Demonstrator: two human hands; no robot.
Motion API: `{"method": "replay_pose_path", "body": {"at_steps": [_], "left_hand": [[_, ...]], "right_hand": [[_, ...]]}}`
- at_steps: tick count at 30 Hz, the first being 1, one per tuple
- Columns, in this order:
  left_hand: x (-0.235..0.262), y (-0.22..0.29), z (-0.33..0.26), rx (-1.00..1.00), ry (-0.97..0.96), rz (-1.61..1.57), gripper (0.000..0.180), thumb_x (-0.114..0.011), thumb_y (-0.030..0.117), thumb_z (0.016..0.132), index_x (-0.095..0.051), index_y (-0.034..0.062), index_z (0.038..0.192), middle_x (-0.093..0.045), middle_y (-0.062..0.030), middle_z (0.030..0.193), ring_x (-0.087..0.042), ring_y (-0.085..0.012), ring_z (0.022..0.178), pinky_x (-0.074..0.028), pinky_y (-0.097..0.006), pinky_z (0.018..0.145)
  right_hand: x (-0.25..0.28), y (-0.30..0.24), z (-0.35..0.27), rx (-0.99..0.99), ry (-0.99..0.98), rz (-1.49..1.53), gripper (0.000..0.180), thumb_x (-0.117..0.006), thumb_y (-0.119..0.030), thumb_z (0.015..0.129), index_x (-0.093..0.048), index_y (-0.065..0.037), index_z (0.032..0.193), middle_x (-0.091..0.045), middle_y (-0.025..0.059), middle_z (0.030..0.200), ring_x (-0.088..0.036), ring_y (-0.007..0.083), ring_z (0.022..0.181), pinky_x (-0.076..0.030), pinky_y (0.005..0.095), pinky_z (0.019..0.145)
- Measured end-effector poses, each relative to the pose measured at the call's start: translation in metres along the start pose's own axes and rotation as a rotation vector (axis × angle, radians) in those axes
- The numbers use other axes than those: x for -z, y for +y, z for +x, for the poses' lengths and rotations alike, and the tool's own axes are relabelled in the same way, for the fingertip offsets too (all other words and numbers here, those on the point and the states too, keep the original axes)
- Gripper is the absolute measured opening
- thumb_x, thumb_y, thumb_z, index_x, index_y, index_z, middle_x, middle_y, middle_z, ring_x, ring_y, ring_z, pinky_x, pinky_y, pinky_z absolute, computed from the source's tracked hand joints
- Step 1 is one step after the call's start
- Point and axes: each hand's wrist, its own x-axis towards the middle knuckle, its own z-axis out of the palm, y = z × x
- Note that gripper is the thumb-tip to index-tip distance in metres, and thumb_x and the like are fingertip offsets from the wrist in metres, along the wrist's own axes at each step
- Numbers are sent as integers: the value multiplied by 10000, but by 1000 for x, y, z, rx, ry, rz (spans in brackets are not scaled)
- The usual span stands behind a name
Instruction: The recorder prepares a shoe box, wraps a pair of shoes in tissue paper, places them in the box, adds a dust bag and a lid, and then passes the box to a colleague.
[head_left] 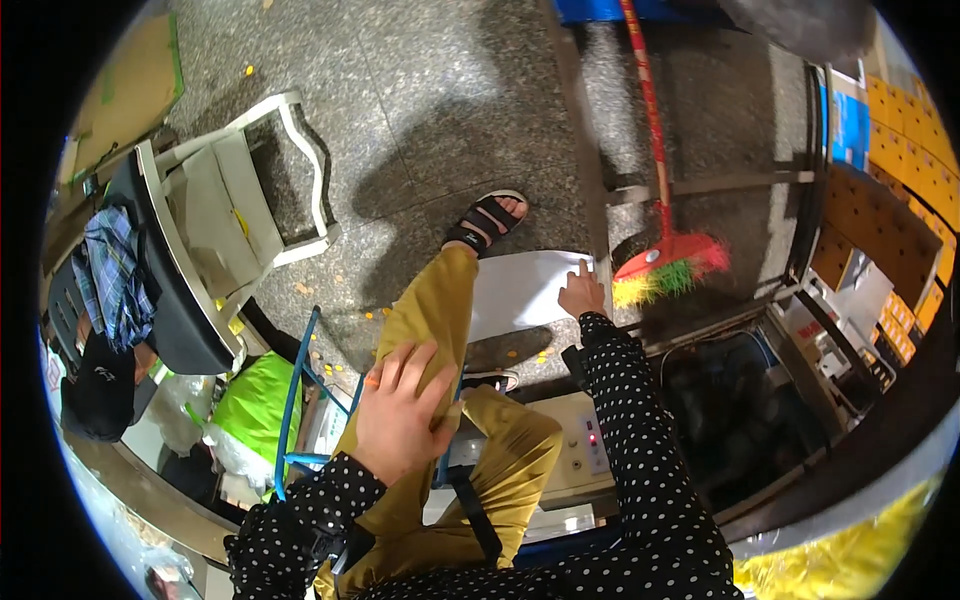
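My left hand (400, 412) rests on the leg of my mustard-yellow trousers (428, 310), its fingers spread and holding nothing. My right hand (582, 293) reaches forward over the right edge of a white sheet (515, 290) lying near my feet. Its index finger points at the far right corner of the sheet, and the other fingers are bent. Whether the fingertips touch the sheet is hard to tell. Part of the sheet is hidden behind my leg. A black sandal (487, 222) is on my foot just beyond the sheet.
A red-handled broom (660, 250) with coloured bristles stands at the right by a metal frame. A pale chair (225, 190) lies at the left, near a bright green bag (258, 408) and a blue metal frame (300, 390). Yellow boxes (905, 150) are stacked far right. Small yellow bits dot the floor.
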Motion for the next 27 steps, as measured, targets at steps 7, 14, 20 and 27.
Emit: {"method": "replay_pose_path", "body": {"at_steps": [7,14,20,27], "left_hand": [[3,-3,11,32,-12,-77,482,-771,263,706,-661,134,1157,-538,-140,1311,-508,-366,1221,-424,-485,966],[7,-3,12,62,-47,-68,509,-776,258,692,-664,145,1175,-545,-141,1302,-513,-375,1212,-433,-489,959],[8,1,12,96,-29,-52,417,-735,276,747,-679,151,1141,-559,-114,1284,-511,-348,1219,-440,-462,953],[8,-1,14,93,-31,-68,408,-736,270,741,-684,155,1129,-556,-116,1292,-504,-349,1230,-440,-467,949]], "right_hand": [[-15,38,46,-48,-205,-66,385,-588,-180,792,-715,-30,1123,-193,182,1624,-559,421,1227,-514,468,947],[-31,37,59,-75,-233,-178,318,-629,-219,830,-740,-74,1091,-282,83,1608,-506,354,1285,-497,423,955],[-39,23,49,16,-227,-203,287,-636,-191,816,-753,-75,1050,-473,74,1458,-466,336,1324,-468,480,984],[-40,35,49,34,-180,-284,218,-652,-178,825,-772,-81,979,-477,71,1436,-442,318,1297,-450,476,958]]}}
